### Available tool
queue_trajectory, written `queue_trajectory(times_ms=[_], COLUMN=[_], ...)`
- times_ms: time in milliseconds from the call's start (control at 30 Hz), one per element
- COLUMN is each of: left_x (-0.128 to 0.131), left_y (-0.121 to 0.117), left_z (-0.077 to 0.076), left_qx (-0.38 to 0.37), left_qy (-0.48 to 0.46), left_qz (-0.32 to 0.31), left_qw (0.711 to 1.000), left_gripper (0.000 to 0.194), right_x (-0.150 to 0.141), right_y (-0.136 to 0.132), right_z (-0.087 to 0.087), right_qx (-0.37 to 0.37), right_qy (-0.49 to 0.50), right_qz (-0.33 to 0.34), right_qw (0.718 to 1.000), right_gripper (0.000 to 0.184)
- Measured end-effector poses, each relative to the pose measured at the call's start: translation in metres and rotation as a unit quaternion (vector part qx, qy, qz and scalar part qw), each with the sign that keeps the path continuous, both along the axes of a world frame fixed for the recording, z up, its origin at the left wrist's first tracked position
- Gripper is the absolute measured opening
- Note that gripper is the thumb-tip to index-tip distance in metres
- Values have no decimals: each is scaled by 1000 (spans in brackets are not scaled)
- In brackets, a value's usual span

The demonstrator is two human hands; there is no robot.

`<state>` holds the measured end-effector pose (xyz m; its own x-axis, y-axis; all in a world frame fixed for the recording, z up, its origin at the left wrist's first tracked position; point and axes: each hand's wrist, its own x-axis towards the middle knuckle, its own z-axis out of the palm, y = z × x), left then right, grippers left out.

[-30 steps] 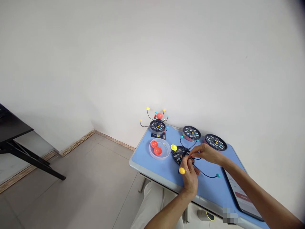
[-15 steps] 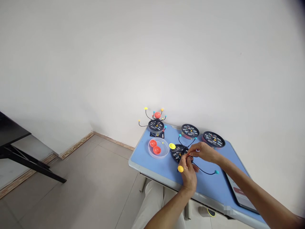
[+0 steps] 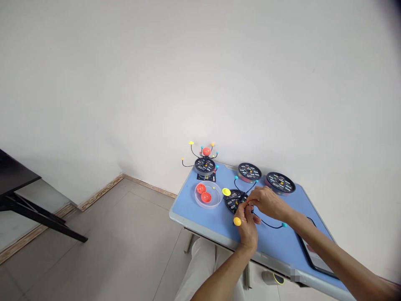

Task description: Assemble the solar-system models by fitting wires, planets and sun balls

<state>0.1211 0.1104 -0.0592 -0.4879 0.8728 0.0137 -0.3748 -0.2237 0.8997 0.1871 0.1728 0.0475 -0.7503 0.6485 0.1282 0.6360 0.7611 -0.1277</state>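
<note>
On the blue table (image 3: pixel 200 215) lies a black round base (image 3: pixel 233 201) with thin black wire arms ending in small coloured balls. My left hand (image 3: pixel 247 228) is closed beside the base, pinching a wire arm near a yellow-orange ball (image 3: pixel 237 221). My right hand (image 3: pixel 267 202) is pinched on a small part at the base's hub, its fingertips touching those of the left hand. A black arm with a teal ball (image 3: pixel 284 225) trails out to the right under my right wrist. A yellow ball (image 3: pixel 226 192) sits at the base's left edge.
A clear dish (image 3: pixel 208 195) holds two orange half-shells. A finished model with an orange centre ball (image 3: pixel 205 161) stands at the far left corner. Two more black discs (image 3: pixel 249 172) (image 3: pixel 280 183) lie along the wall. A tablet (image 3: pixel 316 259) lies at the right. A dark table (image 3: pixel 19 188) stands far left.
Both hands stay pinched at the base's hub; my right hand has closed in slightly over it. The view has shifted a little.
</note>
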Motion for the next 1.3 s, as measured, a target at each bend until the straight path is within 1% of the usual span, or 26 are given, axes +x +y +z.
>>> queue_trajectory(times_ms=[133,267,400,533,733,900,1133,1200,1300], left_x=[1,2,1,2,2,0,0,1,2], left_y=[3,4,4,6,6,5,3,3,4], left_z=[-3,-2,1,0,0,3,4,3,0], left_qx=[1,-4,1,-1,8,9,24,27,27], left_qy=[-11,-21,-28,-50,-62,-37,-37,-40,-43], left_qz=[-2,0,5,1,-1,14,13,10,5], left_qw=[1000,1000,1000,999,998,999,999,999,999], left_gripper=[47,47,47,46,44,39,34,35,41], right_x=[0,-1,-2,-1,-5,-10,-9,-8,-7], right_y=[-5,-9,-9,-9,-12,-16,-17,-17,-16], right_z=[-3,-7,-11,-13,-11,-11,-14,-13,-11], right_qx=[67,134,188,225,263,281,282,281,275], right_qy=[-36,-68,-94,-117,-159,-183,-187,-183,-166], right_qz=[41,78,99,109,115,109,99,97,94], right_qw=[996,986,973,961,945,936,936,937,942], right_gripper=[30,27,27,26,24,24,16,17,20])
